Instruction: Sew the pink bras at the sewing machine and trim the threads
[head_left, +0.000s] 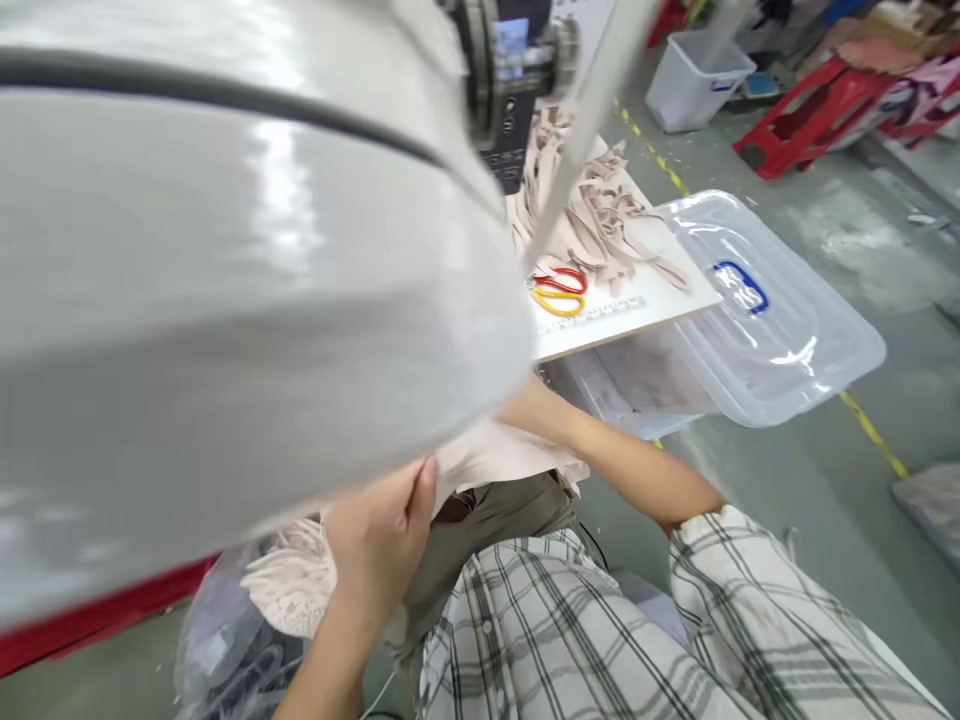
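A big white sewing machine head (270, 300) fills the left half of the view and hides much of the work. Below its lower edge, pale pink fabric (499, 455) stretches between my two hands above my lap. My left hand (379, 525) grips the fabric's left part, thumb on top, its fingertips partly hidden. On the fabric's right side rests my right hand (532, 408); its fingers disappear behind the machine head, so their closure does not show. A bundle of pale lace-like fabric (296, 575) hangs left of my left wrist.
Pink fabric strips (592, 220) and red-and-yellow-handled scissors (560, 290) lie on a white board (652, 305). The board overlaps a lidded clear plastic box (795, 340). Beyond are a white bin (694, 85) and a red stool (817, 110). A clear bag (217, 630) stands lower left.
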